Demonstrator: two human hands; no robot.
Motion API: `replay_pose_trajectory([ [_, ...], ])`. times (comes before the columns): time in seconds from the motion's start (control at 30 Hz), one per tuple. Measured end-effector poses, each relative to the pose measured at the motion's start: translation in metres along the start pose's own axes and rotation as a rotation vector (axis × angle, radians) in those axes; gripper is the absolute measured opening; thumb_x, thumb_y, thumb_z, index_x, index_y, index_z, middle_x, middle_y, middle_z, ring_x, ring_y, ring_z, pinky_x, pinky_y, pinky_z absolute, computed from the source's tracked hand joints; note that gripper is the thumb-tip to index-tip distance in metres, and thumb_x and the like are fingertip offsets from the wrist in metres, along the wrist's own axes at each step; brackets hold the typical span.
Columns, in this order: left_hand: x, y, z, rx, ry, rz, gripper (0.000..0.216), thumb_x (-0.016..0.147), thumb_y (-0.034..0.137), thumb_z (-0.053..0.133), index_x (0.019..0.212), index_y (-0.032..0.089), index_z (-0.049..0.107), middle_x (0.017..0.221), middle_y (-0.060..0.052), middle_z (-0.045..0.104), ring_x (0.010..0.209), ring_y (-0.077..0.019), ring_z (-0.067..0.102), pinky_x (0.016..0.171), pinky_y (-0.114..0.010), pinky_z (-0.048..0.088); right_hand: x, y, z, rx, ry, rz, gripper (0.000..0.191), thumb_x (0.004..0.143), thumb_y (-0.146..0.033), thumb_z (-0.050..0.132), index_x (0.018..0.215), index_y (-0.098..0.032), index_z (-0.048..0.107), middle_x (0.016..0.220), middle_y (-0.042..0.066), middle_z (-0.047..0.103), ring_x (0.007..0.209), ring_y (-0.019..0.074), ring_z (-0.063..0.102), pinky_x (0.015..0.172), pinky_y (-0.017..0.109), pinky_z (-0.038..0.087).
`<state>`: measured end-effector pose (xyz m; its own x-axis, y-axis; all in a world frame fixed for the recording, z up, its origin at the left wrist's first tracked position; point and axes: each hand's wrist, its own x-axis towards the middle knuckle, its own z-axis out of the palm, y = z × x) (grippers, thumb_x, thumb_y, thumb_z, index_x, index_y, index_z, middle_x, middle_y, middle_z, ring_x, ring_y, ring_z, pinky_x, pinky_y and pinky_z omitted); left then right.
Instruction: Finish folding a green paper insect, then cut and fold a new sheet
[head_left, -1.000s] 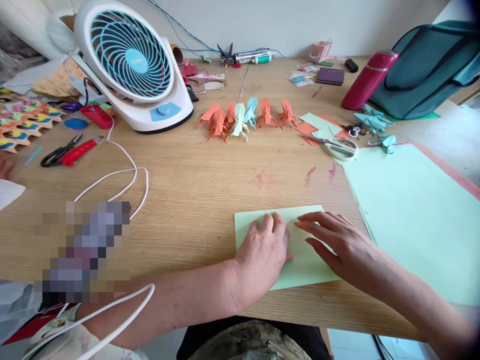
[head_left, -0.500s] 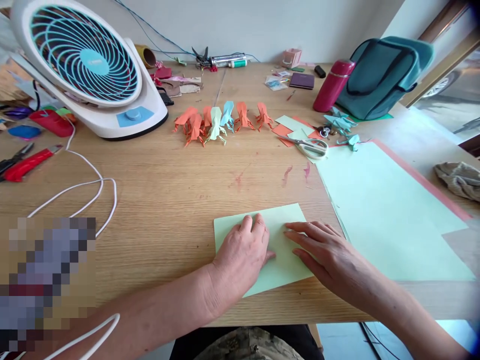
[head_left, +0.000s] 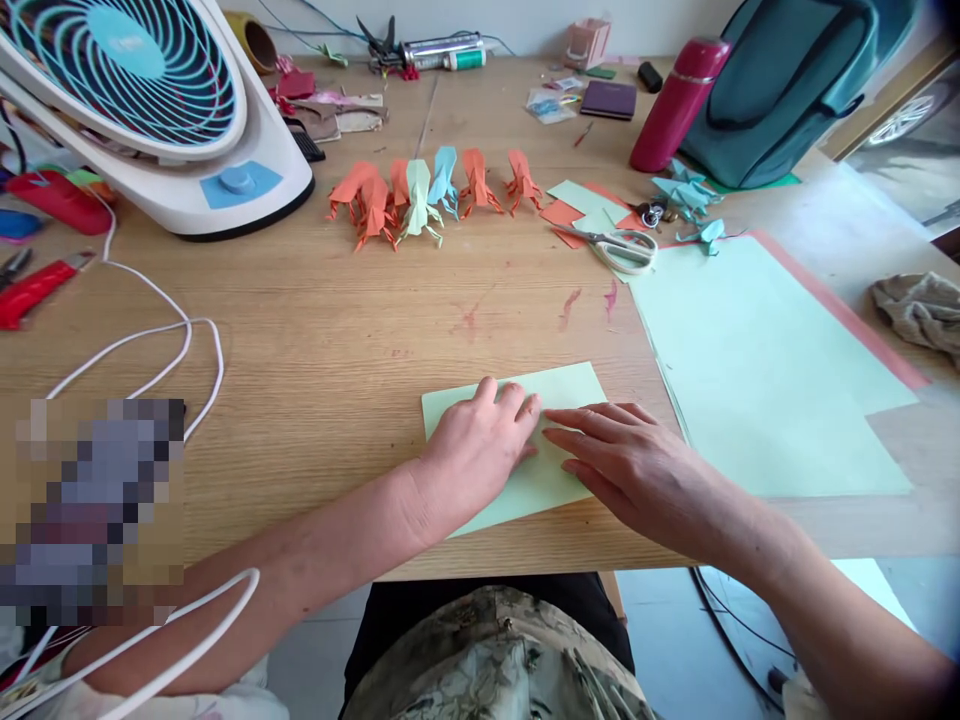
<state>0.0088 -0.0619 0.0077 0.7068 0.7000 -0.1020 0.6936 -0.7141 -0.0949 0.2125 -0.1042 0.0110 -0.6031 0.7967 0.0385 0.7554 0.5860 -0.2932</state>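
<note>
A pale green sheet of paper [head_left: 574, 386] lies flat near the front edge of the table. My left hand [head_left: 480, 450] rests palm down on its left half, fingers bent forward and a little apart, thumb toward the right. From the right, my right hand [head_left: 637, 455] reaches over the same sheet with its fingers stretched out, the tips on the paper close to my left fingers. Neither hand grips anything. Both hands cover part of the sheet's middle.
Larger green sheets [head_left: 765, 380] lie to the right. Scissors [head_left: 626, 250] and paper pieces [head_left: 589, 205] lie beyond. Folded paper figures [head_left: 420, 205] stand in a row. A fan [head_left: 187, 150], a white cable [head_left: 180, 318], a red bottle [head_left: 679, 105] and a teal bag [head_left: 787, 100] surround them.
The view has tilted downward, so the table sits higher in it. My right hand has slid left across the sheet, nearer my left hand, whose fingers are a little more raised.
</note>
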Motion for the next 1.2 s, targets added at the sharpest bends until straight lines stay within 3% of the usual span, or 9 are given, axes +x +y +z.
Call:
replay_pose_trajectory([
  [0.2, -0.001, 0.001, -0.002, 0.038, 0.035, 0.005, 0.034, 0.098, 0.022, 0.049, 0.131, 0.019, 0.053, 0.113, -0.010, 0.061, 0.099, -0.0251, 0.056, 0.059, -0.029, 0.048, -0.004, -0.017, 0.000, -0.003, 0.027, -0.072, 0.027, 0.099, -0.018, 0.048, 0.122, -0.016, 0.062, 0.129, 0.013, 0.067, 0.119, 0.0262, 0.062, 0.095, 0.045, 0.050],
  [0.5, 0.005, 0.005, -0.008, 0.007, -0.005, -0.033, 0.030, 0.096, 0.034, 0.055, 0.122, 0.019, 0.058, 0.113, -0.012, 0.060, 0.103, -0.0275, 0.056, 0.060, -0.028, 0.049, -0.018, -0.033, 0.004, -0.047, 0.070, -0.105, 0.018, 0.099, -0.019, 0.049, 0.106, -0.014, 0.064, 0.115, 0.012, 0.072, 0.106, 0.0232, 0.068, 0.094, 0.044, 0.050],
  [0.67, 0.005, 0.011, -0.009, 0.010, 0.007, -0.065, 0.030, 0.096, 0.035, 0.055, 0.119, 0.018, 0.060, 0.110, -0.012, 0.060, 0.099, -0.0276, 0.058, 0.057, -0.028, 0.049, -0.024, -0.039, 0.009, -0.093, 0.102, -0.125, 0.021, 0.099, -0.020, 0.051, 0.112, -0.012, 0.065, 0.119, 0.012, 0.071, 0.102, 0.0241, 0.069, 0.094, 0.046, 0.050],
  [0.83, 0.005, 0.016, -0.012, 0.004, -0.030, -0.100, 0.035, 0.096, 0.037, 0.055, 0.124, 0.017, 0.058, 0.113, -0.014, 0.059, 0.101, -0.0287, 0.058, 0.057, -0.028, 0.048, -0.029, -0.045, 0.013, -0.133, 0.158, -0.151, 0.027, 0.099, -0.019, 0.050, 0.119, -0.008, 0.064, 0.119, 0.013, 0.071, 0.103, 0.0242, 0.068, 0.094, 0.046, 0.049],
  [1.2, 0.005, 0.022, -0.029, -0.026, -0.166, -0.113, 0.066, 0.087, 0.054, 0.063, 0.136, 0.011, 0.052, 0.121, -0.017, 0.056, 0.110, -0.0328, 0.053, 0.072, -0.035, 0.050, -0.042, -0.051, 0.019, -0.169, 0.232, -0.172, 0.027, 0.098, -0.019, 0.052, 0.115, -0.004, 0.067, 0.119, 0.015, 0.072, 0.101, 0.0260, 0.067, 0.093, 0.046, 0.048],
])
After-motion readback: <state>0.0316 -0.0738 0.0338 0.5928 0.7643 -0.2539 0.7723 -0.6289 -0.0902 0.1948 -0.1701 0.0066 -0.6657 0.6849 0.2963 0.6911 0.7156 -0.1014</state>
